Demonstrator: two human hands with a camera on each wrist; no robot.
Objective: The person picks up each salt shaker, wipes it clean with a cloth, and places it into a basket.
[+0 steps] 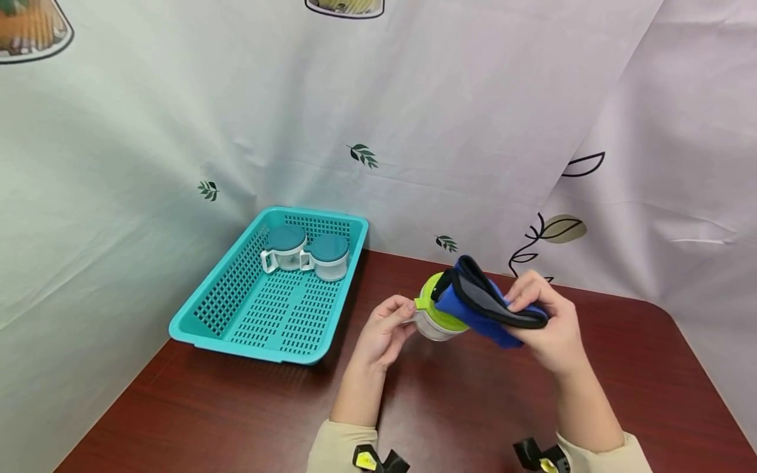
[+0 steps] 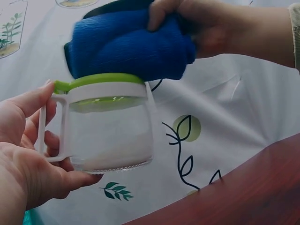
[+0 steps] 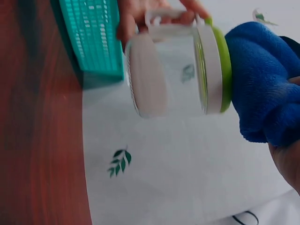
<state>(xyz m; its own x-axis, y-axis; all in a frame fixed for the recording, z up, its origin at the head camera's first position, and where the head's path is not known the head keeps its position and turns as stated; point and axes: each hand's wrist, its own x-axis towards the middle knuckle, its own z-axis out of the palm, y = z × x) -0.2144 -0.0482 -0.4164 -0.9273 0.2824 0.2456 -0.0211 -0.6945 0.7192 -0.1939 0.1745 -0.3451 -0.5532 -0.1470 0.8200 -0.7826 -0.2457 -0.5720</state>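
A clear seasoning jar (image 2: 112, 126) with a green lid and white handle is held up above the table by my left hand (image 1: 384, 332), fingers around the handle. Some pale contents show low in the glass in the left wrist view. My right hand (image 1: 547, 325) grips a folded blue cloth (image 1: 473, 312) with a grey side and black edging. The cloth (image 3: 262, 84) lies against the top of the green lid (image 3: 223, 70). Part of the lid is hidden behind the cloth in the head view.
A turquoise basket (image 1: 337, 328) stands on the dark red table (image 1: 236, 407) to the left. Inside, at its far end, are two jars with blue-green lids, one jar (image 1: 288, 246) beside the other (image 1: 329, 256). A patterned white cloth backdrop (image 1: 414, 131) hangs behind the table.
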